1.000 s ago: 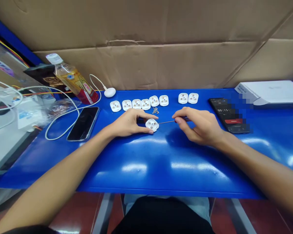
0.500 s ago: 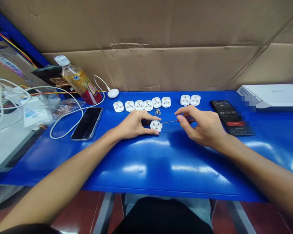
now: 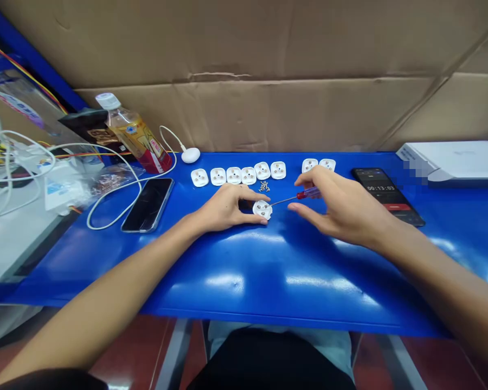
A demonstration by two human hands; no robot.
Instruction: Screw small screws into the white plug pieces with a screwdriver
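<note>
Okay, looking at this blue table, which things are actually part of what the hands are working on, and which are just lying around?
In use: white socket piece held by left hand; screwdriver in right hand; pile of screws; row of white pieces.
Lying about: dark phone, timer phone, bottle, white cable, white box.

Both forearms are reaching forward, the left hand (image 3: 223,208) pinching with thumb and forefinger, the right hand (image 3: 341,208) curling in a loose grip.

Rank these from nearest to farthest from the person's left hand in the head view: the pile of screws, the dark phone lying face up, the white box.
1. Pile of screws: just beyond the left hand.
2. Dark phone: to its left.
3. White box: far right edge of the table.
</note>
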